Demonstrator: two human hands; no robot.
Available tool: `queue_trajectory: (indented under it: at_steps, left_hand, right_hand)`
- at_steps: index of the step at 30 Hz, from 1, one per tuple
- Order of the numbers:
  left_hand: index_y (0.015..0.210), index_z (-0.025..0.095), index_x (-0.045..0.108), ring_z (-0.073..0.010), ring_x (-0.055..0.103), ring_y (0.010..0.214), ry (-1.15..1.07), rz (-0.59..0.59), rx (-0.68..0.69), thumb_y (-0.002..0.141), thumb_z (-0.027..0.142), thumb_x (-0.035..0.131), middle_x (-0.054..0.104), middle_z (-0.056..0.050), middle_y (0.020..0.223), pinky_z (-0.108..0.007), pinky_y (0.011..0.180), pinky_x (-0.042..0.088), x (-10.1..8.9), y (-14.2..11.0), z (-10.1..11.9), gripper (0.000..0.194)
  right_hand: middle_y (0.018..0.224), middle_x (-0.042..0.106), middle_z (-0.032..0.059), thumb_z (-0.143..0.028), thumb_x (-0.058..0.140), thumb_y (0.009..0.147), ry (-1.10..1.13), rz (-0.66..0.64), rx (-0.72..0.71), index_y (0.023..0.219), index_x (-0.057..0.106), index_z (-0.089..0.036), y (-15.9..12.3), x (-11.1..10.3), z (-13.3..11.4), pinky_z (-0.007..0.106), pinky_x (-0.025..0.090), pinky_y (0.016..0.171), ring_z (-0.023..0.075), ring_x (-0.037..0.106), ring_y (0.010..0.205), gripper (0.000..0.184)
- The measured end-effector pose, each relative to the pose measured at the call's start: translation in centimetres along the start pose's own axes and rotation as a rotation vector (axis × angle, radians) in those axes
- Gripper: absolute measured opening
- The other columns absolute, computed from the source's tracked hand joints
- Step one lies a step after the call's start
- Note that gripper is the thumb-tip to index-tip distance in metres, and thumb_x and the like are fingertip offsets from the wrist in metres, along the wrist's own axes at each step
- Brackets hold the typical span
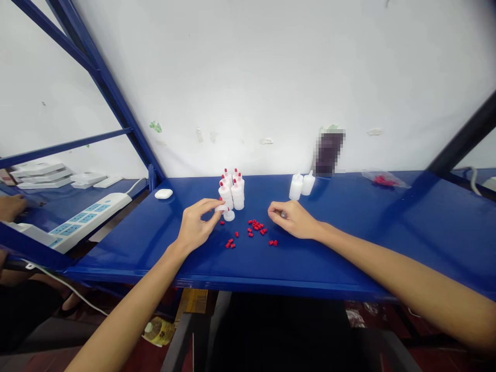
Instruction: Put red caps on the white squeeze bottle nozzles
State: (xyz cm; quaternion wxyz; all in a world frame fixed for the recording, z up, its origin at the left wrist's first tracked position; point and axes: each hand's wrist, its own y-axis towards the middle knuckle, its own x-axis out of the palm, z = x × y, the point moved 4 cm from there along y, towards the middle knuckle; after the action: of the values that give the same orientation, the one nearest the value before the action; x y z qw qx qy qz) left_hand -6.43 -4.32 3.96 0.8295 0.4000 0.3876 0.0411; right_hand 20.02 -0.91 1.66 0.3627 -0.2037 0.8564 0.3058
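Observation:
My left hand (pixel 199 222) is closed in a pinch on a small white plastic piece (pixel 221 207), just in front of a cluster of white squeeze bottles (pixel 237 196) with red tips. Close by its fingertips, a white round-based piece (pixel 229 215) with a red tip touches the table. My right hand (pixel 294 219) rests on the table with its fingers curled; a bit of something greyish shows between them, too small to name. Small red caps (pixel 256 226) lie scattered between the two hands.
Two white bottles (pixel 296 187) without red tips stand behind my right hand. A clear bag of red caps (pixel 385 179) lies at the back right. To the left are a white case (pixel 163 194), a power strip (pixel 91 219) and another person's hand (pixel 11 207). Blue frame posts (pixel 112 88) border the table (pixel 349 258).

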Motion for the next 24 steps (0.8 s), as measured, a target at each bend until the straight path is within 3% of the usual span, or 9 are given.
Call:
queue_trajectory:
  at_steps: [9,14,18,24]
  left_hand:
    - [0.110,0.019,0.074,-0.0169,0.069,0.088,-0.030,0.107,-0.054,0.092,0.036,0.066,0.075,-0.006,0.109,-0.031,0.086,0.056,0.0,-0.2,-0.1,0.026]
    - [0.110,0.017,0.070,-0.0178,0.070,0.087,-0.037,0.032,-0.045,0.087,0.034,0.072,0.075,-0.006,0.105,-0.032,0.085,0.056,1.5,-0.3,-0.9,0.028]
    - [0.104,0.018,0.068,-0.0189,0.069,0.089,0.008,-0.097,-0.029,0.090,0.034,0.068,0.074,-0.005,0.103,-0.033,0.084,0.055,2.4,-0.1,-1.0,0.021]
    - [0.097,0.018,0.068,-0.0183,0.064,0.089,0.109,-0.094,-0.048,0.098,0.035,0.053,0.068,-0.006,0.096,-0.030,0.079,0.049,0.9,-0.3,0.0,0.023]
  right_hand:
    - [0.063,0.054,-0.0019,-0.027,0.047,0.091,-0.003,-0.004,0.006,0.076,0.057,-0.019,0.0,0.0,-0.1,0.027,0.032,0.060,0.0121,0.044,0.056,0.020]
    - [0.064,0.055,-0.0020,-0.027,0.047,0.091,0.000,-0.005,-0.004,0.077,0.057,-0.019,0.1,0.1,0.0,0.027,0.033,0.061,0.0120,0.045,0.057,0.019]
    - [0.064,0.055,-0.0022,-0.025,0.049,0.091,-0.005,-0.004,0.007,0.077,0.058,-0.019,0.1,0.1,0.1,0.027,0.033,0.061,0.0119,0.045,0.058,0.018]
    - [0.064,0.056,-0.0018,-0.026,0.048,0.091,-0.011,-0.009,0.004,0.076,0.058,-0.019,0.1,0.0,-0.3,0.027,0.032,0.061,0.0120,0.045,0.058,0.019]
